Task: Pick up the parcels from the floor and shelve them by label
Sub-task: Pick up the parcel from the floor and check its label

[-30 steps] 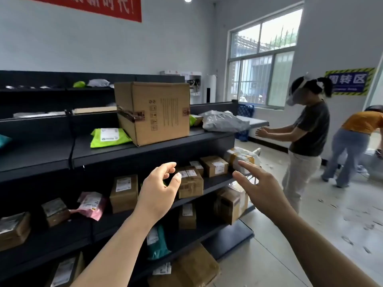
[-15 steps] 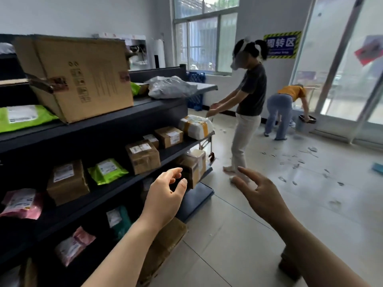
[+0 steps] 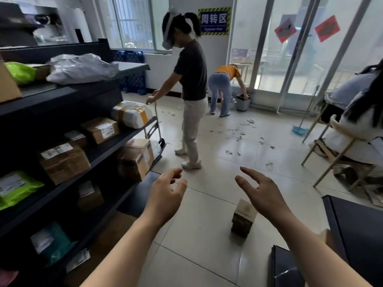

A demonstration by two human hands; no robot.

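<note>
A small brown cardboard parcel [image 3: 243, 219] stands on the tiled floor, just below and left of my right hand [image 3: 262, 195]. That hand hovers above it, fingers spread, holding nothing. My left hand [image 3: 165, 195] is held out at the same height, empty, fingers loosely curled and apart. The black shelving unit [image 3: 99, 150] runs along the left, carrying brown boxes [image 3: 64, 160], a white taped parcel [image 3: 130, 113], green bags [image 3: 14, 187] and a grey plastic bag [image 3: 80, 68].
A person in a dark shirt [image 3: 191, 90] stands by the shelf end with a trolley [image 3: 155, 131]. Another person [image 3: 222, 88] bends at a bin near the glass doors. A seated person [image 3: 356, 125] and a chair are at right. A black object [image 3: 352, 230] lies at bottom right. Paper scraps litter the floor.
My view has swung right and down, away from the shelves toward the floor. The floor parcel has come into sight under my right hand. Both hands stay empty and apart.
</note>
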